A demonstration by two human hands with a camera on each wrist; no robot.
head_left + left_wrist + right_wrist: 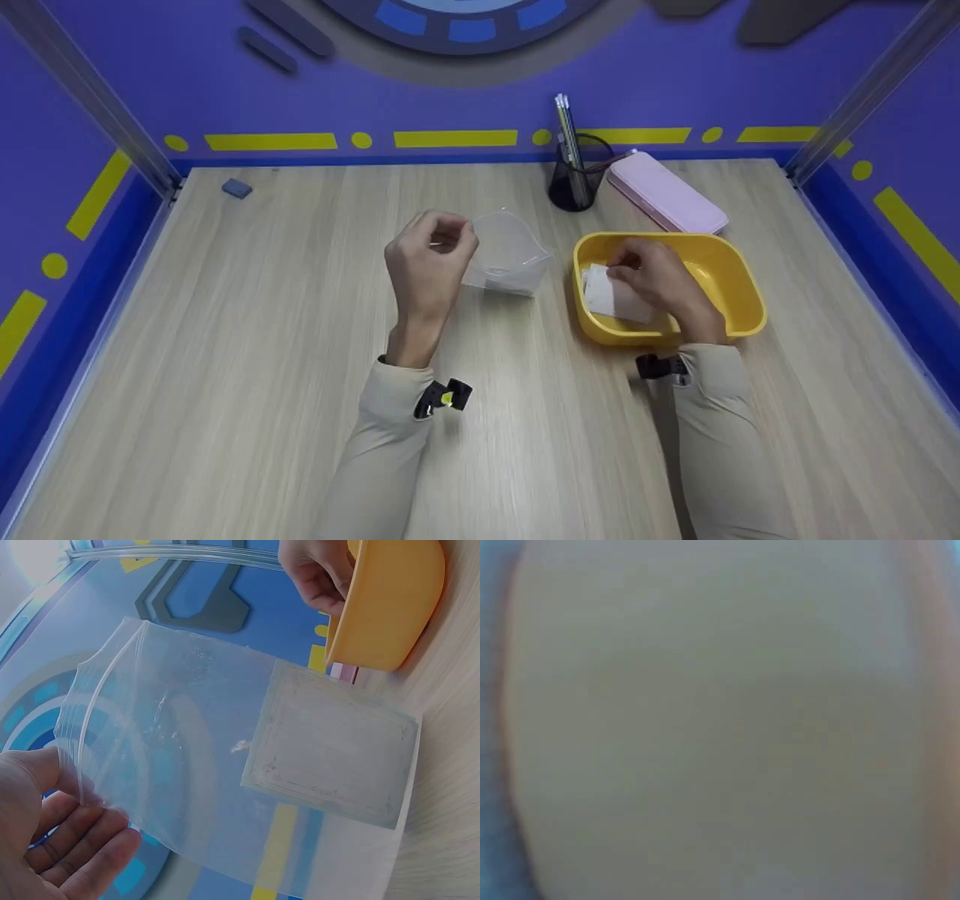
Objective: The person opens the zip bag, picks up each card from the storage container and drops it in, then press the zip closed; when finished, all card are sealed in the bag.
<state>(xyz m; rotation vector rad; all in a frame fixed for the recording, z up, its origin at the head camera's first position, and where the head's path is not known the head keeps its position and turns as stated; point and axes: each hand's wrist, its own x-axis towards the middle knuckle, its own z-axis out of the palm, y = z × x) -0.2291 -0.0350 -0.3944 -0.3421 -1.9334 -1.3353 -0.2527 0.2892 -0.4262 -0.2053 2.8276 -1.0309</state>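
Note:
My left hand (429, 262) pinches the rim of a clear zip bag (510, 244) between thumb and fingers, over the middle of the table. In the left wrist view the bag (180, 720) stands upright, with a flat whitish square (334, 746) in its lower part. Over on the right, my right hand (664, 277) reaches into a yellow basin (756, 315). Its thumb and fingertips pinch the edge of a flat white packet (606, 296) there. A blurred pale surface fills the right wrist view.
Behind the basin lies a pink case (667, 195), beside a black mesh cup (562, 184) of pencils (568, 127). A small dark blue block (237, 188) sits at the far left. Printed panels (300, 105) border the table.

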